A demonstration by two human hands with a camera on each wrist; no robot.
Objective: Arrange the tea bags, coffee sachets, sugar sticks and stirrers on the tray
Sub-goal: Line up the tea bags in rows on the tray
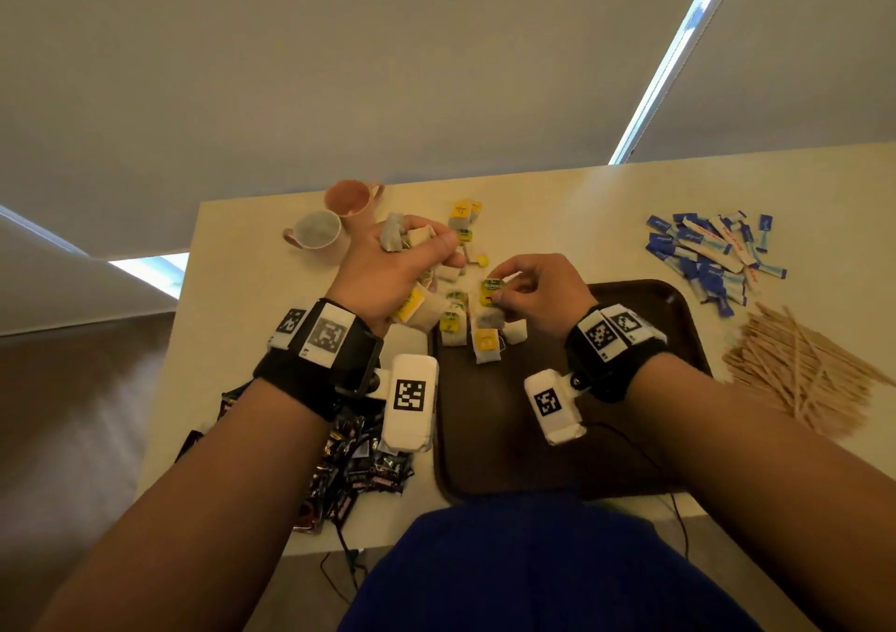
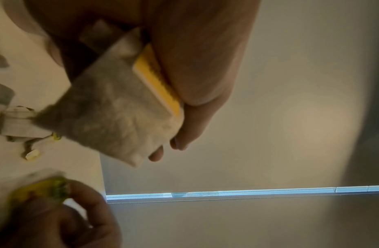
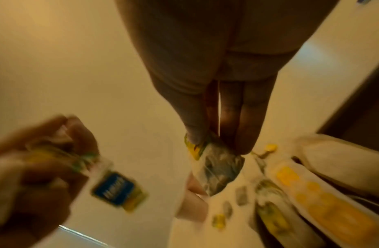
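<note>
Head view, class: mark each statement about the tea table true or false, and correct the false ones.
1. The left hand holds a bunch of tea bags. True.
2. The right hand is empty. False: it pinches a green-tagged tea bag.
3. The stirrers lie on the tray. False: they lie on the table, right of it.
4. Two cups stand at the table's far left. True.
5. Some tea bags already lie on the tray. True.

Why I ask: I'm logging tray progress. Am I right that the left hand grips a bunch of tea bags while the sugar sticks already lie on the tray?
Not quite. The head view shows the sugar sticks on the table beyond the tray, not on it. The left hand does grip a bunch of tea bags.
</note>
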